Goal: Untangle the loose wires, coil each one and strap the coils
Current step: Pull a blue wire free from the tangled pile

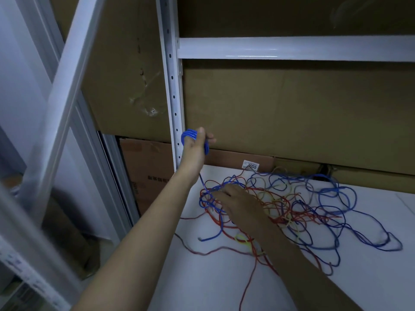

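Observation:
A tangle of loose wires (298,205), blue, red and a few yellow, lies spread over the white shelf surface (359,283). My left hand (196,145) is raised above the shelf's back left corner and grips a small blue wire coil (188,135) wound round its fingers. A blue strand runs down from that coil into the pile. My right hand (238,200) reaches into the left part of the tangle with its fingers down among the blue and red strands; whether it pinches a strand is hidden.
A white metal rack upright (171,86) stands just left of my raised hand, with a crossbeam (292,49) above. Large cardboard boxes (292,113) fill the back. A labelled box (251,165) sits behind the wires. The shelf's left edge drops off near my left forearm.

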The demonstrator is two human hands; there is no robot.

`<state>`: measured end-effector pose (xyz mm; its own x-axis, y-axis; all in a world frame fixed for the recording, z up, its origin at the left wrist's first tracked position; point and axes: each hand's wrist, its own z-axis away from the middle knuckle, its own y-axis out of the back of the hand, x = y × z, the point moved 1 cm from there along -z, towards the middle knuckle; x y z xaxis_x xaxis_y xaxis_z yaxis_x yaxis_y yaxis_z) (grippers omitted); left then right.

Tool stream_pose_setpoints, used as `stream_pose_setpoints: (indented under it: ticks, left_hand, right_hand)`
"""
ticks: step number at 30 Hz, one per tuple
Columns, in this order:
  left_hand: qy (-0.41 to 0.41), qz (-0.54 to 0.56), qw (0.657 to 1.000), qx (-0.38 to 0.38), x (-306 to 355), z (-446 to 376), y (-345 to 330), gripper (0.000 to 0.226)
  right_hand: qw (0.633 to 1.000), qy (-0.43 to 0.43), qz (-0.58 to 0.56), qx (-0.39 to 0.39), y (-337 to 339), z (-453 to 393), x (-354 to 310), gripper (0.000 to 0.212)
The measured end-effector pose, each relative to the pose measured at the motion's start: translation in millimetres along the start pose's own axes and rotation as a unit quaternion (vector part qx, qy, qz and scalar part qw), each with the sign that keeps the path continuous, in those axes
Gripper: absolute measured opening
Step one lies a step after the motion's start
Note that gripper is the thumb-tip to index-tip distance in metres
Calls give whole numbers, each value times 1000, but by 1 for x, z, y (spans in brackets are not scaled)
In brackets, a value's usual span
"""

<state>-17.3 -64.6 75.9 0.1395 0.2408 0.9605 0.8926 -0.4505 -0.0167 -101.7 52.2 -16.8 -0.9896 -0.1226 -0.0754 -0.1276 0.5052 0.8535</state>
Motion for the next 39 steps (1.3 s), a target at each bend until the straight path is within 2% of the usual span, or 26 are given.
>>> stream_pose_setpoints:
  ticks: [2, 4, 7, 9, 11, 13, 16, 20, 22, 24, 27, 30, 32, 33, 35, 39]
  left_hand:
    - [-39, -180, 981, -61, -13, 4, 2, 32]
    - [-43, -308, 941, -131, -26, 10, 6, 34]
    - [-27, -377, 907, -185, -38, 20, 15, 51]
    - [-35, -404, 889, -212, -42, 24, 21, 58]
    - [-13, -401, 884, -241, -42, 27, 26, 64]
    - [29, -348, 899, -266, -41, 31, 28, 68]
    - [58, -175, 935, -302, -31, 36, 31, 70]
    - [59, 56, 960, -266, -14, 33, 31, 71]
    - [48, 139, 960, -240, -8, 29, 28, 68]
    - [43, 207, 955, -208, -4, 24, 30, 56]
    - [52, 276, 947, -154, 1, 14, 35, 40]
    - [24, 178, 978, -107, -3, 10, 32, 30]
    - [-14, 29, 996, -82, -9, 9, 30, 31]
    - [-37, -55, 994, -82, -14, 8, 31, 32]
    - [-57, -194, 973, -112, -26, 8, 34, 32]
    - [-18, -395, 901, -179, -43, 10, 43, 20]
  right_hand:
    - [998, 24, 20, 52, 4, -1, -2, 38]
    - [995, 15, 23, 93, 7, -4, 2, 35]
    - [989, -41, -31, 137, 9, -6, 16, 21]
    - [970, -119, -121, 174, 12, -6, 27, 15]
    - [952, -163, -160, 203, 15, -8, 37, 13]
    - [939, -183, -199, 213, 16, -16, 40, 17]
    - [898, -236, -321, 190, 17, -31, 36, 24]
    - [821, -267, -494, 102, 7, -45, 16, 30]
    - [817, -256, -514, 47, -3, -48, 7, 37]
    - [819, -243, -520, 21, -12, -47, 3, 31]
    - [846, -231, -480, -35, -22, -41, 1, 23]
    - [881, -211, -409, -110, -26, -39, -2, 18]
    - [897, -188, -373, -146, -25, -40, -6, 20]
    - [904, -175, -359, -154, -24, -40, -6, 21]
    - [921, -151, -327, -147, -22, -38, -6, 13]
    - [947, -138, -277, -86, -15, -39, 2, 8]
